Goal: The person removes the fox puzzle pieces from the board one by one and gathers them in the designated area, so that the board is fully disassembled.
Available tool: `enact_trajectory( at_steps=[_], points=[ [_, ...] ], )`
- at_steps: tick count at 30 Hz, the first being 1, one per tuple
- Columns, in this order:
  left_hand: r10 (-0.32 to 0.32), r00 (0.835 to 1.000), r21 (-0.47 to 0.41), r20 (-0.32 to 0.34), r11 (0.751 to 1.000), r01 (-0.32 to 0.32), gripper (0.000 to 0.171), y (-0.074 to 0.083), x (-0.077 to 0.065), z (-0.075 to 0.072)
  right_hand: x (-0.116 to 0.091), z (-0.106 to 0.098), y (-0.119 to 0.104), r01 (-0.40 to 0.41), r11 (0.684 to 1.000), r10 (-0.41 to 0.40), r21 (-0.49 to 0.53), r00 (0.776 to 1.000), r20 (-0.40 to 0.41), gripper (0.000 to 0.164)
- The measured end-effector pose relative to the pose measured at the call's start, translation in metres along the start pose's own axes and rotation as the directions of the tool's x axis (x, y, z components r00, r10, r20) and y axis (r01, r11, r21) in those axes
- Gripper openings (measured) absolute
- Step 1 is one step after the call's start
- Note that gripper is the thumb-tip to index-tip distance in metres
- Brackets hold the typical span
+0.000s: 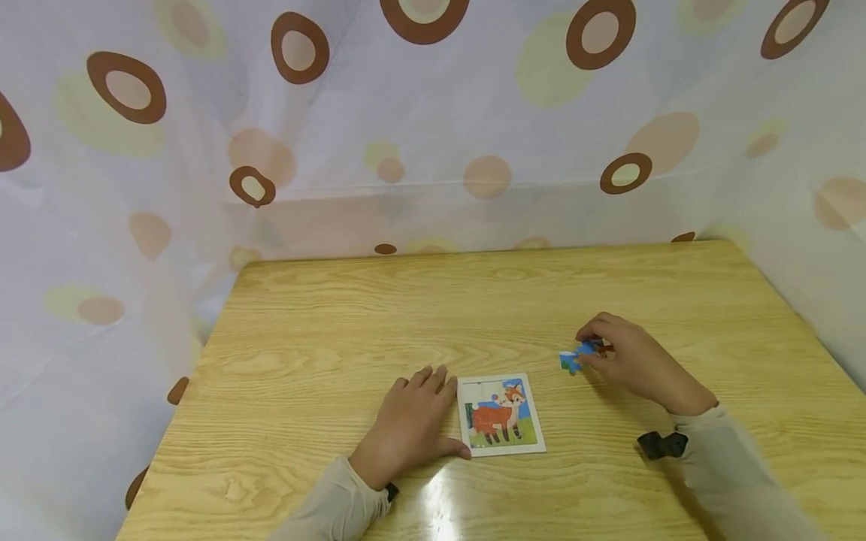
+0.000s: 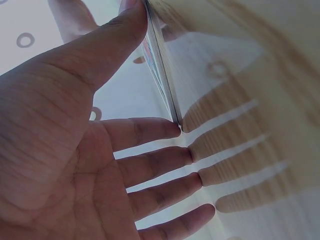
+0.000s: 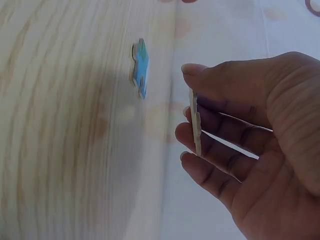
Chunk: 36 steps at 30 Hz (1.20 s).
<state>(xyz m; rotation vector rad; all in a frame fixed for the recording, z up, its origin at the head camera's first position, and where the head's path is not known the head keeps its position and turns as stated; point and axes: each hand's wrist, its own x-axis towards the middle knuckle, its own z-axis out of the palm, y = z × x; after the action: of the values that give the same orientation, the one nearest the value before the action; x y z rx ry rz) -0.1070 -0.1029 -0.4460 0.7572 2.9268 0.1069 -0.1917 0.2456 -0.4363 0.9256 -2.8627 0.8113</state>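
A white-framed jigsaw puzzle board (image 1: 502,451) showing a red deer-like animal lies on the table, its upper left part without picture pieces. My left hand (image 1: 414,421) rests beside its left edge, fingers spread straight on the tabletop. The left thumb (image 2: 117,45) touches the board's near corner. To the right, my right hand (image 1: 632,361) pinches a thin jigsaw piece (image 3: 196,125) between thumb and fingers, raised above the table. Another jigsaw piece (image 3: 141,67), blue with some green, lies on the wood near that hand; in the head view the two partly overlap.
The wooden table (image 1: 325,315) has light grain and a bright reflection near its front. A white curtain (image 1: 433,135) with brown and beige circles hangs behind it and along both sides. Black straps (image 1: 661,445) show at the wrists.
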Motion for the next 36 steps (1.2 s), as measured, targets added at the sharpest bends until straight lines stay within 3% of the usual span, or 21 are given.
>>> enact_trajectory(
  at_steps=[12, 26, 36],
  points=[
    [-0.005, 1.0, 0.0, -0.001, 1.0, 0.005, 0.099, 0.0, -0.001, 0.0, -0.006, -0.001, 0.015, 0.001, 1.0, -0.002, -0.025, 0.998, -0.056, 0.024],
    [-0.001, 1.0, 0.003, 0.0, 1.0, 0.001, 0.099, -0.001, -0.001, 0.001, -0.009, 0.01, 0.027, -0.068, 0.996, 0.068, 0.063, 0.998, 0.009, 0.021],
    [-0.004, 1.0, -0.013, -0.005, 1.0, 0.004, 0.098, -0.002, 0.0, 0.001, -0.006, 0.01, 0.032, -0.049, 0.998, 0.048, 0.043, 0.998, 0.032, 0.021]
  ],
)
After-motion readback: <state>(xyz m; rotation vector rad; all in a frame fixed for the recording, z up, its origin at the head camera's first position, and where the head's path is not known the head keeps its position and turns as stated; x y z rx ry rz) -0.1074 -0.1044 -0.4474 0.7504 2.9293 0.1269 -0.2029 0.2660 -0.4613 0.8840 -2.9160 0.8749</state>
